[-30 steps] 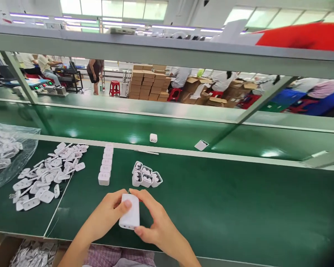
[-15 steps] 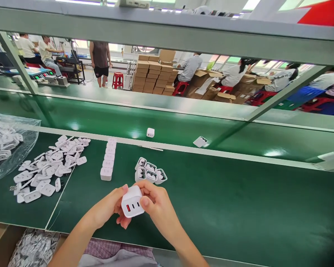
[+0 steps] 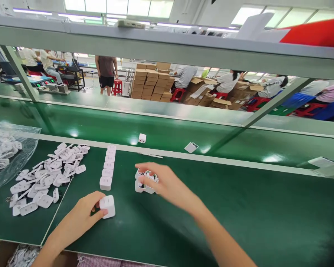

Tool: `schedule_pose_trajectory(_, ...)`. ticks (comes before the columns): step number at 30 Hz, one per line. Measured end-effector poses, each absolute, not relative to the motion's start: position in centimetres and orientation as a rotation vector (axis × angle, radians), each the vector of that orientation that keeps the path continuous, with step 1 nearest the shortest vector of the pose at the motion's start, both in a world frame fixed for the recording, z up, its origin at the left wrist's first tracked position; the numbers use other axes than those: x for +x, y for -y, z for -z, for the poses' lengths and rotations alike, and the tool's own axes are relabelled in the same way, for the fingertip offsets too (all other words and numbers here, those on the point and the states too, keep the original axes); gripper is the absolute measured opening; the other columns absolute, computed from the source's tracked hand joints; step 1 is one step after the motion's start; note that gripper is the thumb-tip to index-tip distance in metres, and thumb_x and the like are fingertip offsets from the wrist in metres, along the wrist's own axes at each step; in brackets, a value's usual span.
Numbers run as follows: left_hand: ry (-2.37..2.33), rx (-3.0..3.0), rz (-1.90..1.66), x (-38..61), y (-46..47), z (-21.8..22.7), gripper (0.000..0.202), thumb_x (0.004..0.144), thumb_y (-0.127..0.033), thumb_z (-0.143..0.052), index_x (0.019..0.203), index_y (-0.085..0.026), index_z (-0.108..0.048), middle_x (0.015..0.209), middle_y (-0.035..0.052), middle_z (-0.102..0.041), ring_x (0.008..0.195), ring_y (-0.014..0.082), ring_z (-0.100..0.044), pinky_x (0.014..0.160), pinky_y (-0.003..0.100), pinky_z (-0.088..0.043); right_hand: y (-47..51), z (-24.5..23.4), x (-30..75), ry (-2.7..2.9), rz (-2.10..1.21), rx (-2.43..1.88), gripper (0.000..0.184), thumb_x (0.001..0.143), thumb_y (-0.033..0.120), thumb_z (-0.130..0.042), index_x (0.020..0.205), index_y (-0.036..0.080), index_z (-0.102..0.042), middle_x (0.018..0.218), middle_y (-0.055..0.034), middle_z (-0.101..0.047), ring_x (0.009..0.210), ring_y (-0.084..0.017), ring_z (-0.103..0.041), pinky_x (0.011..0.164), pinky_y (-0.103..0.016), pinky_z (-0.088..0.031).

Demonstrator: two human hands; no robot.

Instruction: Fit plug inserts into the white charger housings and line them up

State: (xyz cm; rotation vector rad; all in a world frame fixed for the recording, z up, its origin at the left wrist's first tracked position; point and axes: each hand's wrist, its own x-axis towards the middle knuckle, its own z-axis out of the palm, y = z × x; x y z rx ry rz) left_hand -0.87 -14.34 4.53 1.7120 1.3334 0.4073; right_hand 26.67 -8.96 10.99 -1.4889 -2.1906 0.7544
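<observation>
left hand [image 3: 82, 217] grip holding white charger [image 3: 107, 206], right hand [image 3: 164, 183] – grip closing on open charger shells [image 3: 144, 181]

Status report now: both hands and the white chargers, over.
Left hand grips white charger on green mat, below the charger row. Right hand on cluster of open shells. Nothing between them.

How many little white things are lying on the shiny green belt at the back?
2: a white charger on the belt's left-middle, and a flat white piece to its right. More may be hidden.
</observation>
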Motion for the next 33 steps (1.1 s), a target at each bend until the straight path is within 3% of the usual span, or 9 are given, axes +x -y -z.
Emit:
schedule_pose_trajectory(4,-1.388,1.895,-0.378,-1.1,13.9,-3.0,0.018,0.091,-0.034,-0.050,0.105,-0.028,-0.059,0.106,0.0023,-0.058,0.085,0.0195,-0.057,0.075,0.028,-0.043,-2.6,-9.1,28.6,2.191,-0.431,-1.711,0.037,0.095,0.026,-0.056,0.131,0.015,-0.055,0.130,-0.0144,-0.059,0.123,-0.028,-0.052,0.104,-0.045,-0.042)
schedule_pose_trajectory(7,-1.440,1.888,-0.428,-1.0,13.1,-2.0,0.015,0.088,-0.030,-0.052,0.102,-0.027,-0.057,0.099,0.0016,-0.059,0.080,0.0186,-0.057,0.070,0.026,-0.042,-9.4,-6.4,28.9,2.231,-0.361,-1.786,0.039,0.093,0.028,-0.062,0.130,0.017,-0.054,0.137,-0.0121,-0.052,0.122,-0.029,-0.053,0.101,-0.052,-0.044)
schedule_pose_trajectory(12,-1.656,1.815,-0.519,-1.2,12.0,-0.8,0.020,0.081,-0.034,-0.061,0.095,-0.023,-0.052,0.091,0.0021,-0.060,0.078,0.0205,-0.059,0.068,0.029,-0.044,-14.4,-3.1,28.3,2.293,-0.276,-1.805,0.034,0.094,0.032,-0.061,0.124,0.016,-0.057,0.127,-0.0100,-0.058,0.108,-0.024,-0.060,0.090,-0.046,-0.053)
schedule_pose_trajectory(15,-1.706,1.772,-0.494,-1.5,11.9,-0.6,0.032,0.078,-0.034,-0.062,0.106,-0.023,-0.051,0.099,0.0058,-0.061,0.083,0.0236,-0.060,0.072,0.034,-0.047,-15.0,-2.8,27.9,2.331,-0.209,-1.731,0.028,0.095,0.033,-0.060,0.117,0.015,-0.060,0.116,-0.0081,-0.062,0.097,-0.020,-0.064,0.083,-0.040,-0.056)
schedule_pose_trajectory(18,-1.758,1.718,-0.565,-2.0,12.7,-1.1,0.043,0.082,-0.038,-0.057,0.122,-0.024,-0.048,0.114,0.0099,-0.059,0.094,0.0272,-0.060,0.079,0.040,-0.049,-13.7,-3.9,27.2,2.330,-0.058,-1.578,0.029,0.094,0.029,-0.061,0.118,0.014,-0.059,0.116,-0.0094,-0.062,0.099,-0.022,-0.064,0.084,-0.042,-0.056)
schedule_pose_trajectory(22,-1.763,1.556,-0.844,-1.9,15.0,-3.0,0.045,0.089,-0.048,-0.050,0.128,-0.027,-0.047,0.125,0.0115,-0.057,0.106,0.0284,-0.058,0.084,0.042,-0.051,-7.2,-7.1,24.6,2.329,0.166,-1.181,0.039,0.093,0.018,-0.054,0.131,0.011,-0.052,0.133,-0.0200,-0.054,0.128,-0.033,-0.048,0.105,-0.054,-0.044)
schedule_pose_trajectory(27,-1.439,1.292,-1.455,0.1,18.1,-4.4,0.082,0.072,-0.077,-0.058,0.133,-0.024,-0.048,0.134,0.0134,-0.056,0.121,0.0319,-0.055,0.096,0.040,-0.051,6.5,-10.6,18.2,2.364,0.473,-0.158,0.032,0.096,0.016,-0.046,0.124,0.008,-0.059,0.123,-0.0162,-0.065,0.124,-0.029,-0.054,0.108,-0.046,-0.044)
schedule_pose_trajectory(30,-1.454,1.121,-1.547,-0.7,20.8,-4.0,0.066,0.074,-0.074,-0.060,0.112,-0.020,-0.061,0.109,0.0122,-0.069,0.102,0.0297,-0.065,0.086,0.037,-0.056,11.9,-10.1,13.7,2.391,0.265,0.016,0.028,0.098,0.022,-0.048,0.121,0.011,-0.060,0.122,-0.0139,-0.067,0.122,-0.026,-0.056,0.109,-0.044,-0.042)
schedule_pose_trajectory(33,-1.593,0.969,-1.675,-3.7,24.0,-3.6,0.052,0.077,-0.063,-0.066,0.105,-0.019,-0.062,0.103,0.0087,-0.071,0.096,0.0270,-0.067,0.082,0.032,-0.056,13.1,-7.9,9.4,2.492,-0.135,-0.193,0.064,0.088,0.048,-0.065,0.135,0.009,-0.045,0.134,-0.0223,-0.056,0.125,-0.030,-0.053,0.103,-0.045,-0.048)
